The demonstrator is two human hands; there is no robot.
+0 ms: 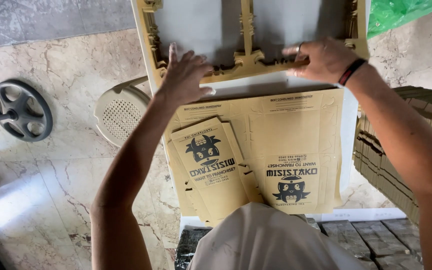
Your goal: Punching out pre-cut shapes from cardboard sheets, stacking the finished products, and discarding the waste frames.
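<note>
Up at the far edge of the white tabletop (348, 130), left hand (185, 77) spread flat, fingers splayed, pressing down on a strip of tan cardboard offcut (248, 62); right hand (323, 60) curled over the same strip's other end, fingers bent around it in a loose grasp, a dark band at the wrist; the offcut itself a lattice of leftover frame, running from the hands back toward the tabletop's far corners.

Nearer, just below the hands, a stack of flat printed box blanks (296, 150) lying across the middle of the tabletop, squared to its right edge; over the stack's left near corner, several separated box blanks (211, 165) lying askew, hanging past the near edge.

Seemingly partway along: some blanks freed and laid aside, frame scrap in hand, a thick stack left unseparated.

Off the right edge, a tall pile of brown cardboard (406, 150); off the left edge, a beige plastic stool (118, 115) on the marble floor (66, 165), a dark weight plate (21, 110) farther left; green plastic (401, 12) by the far right corner.
</note>
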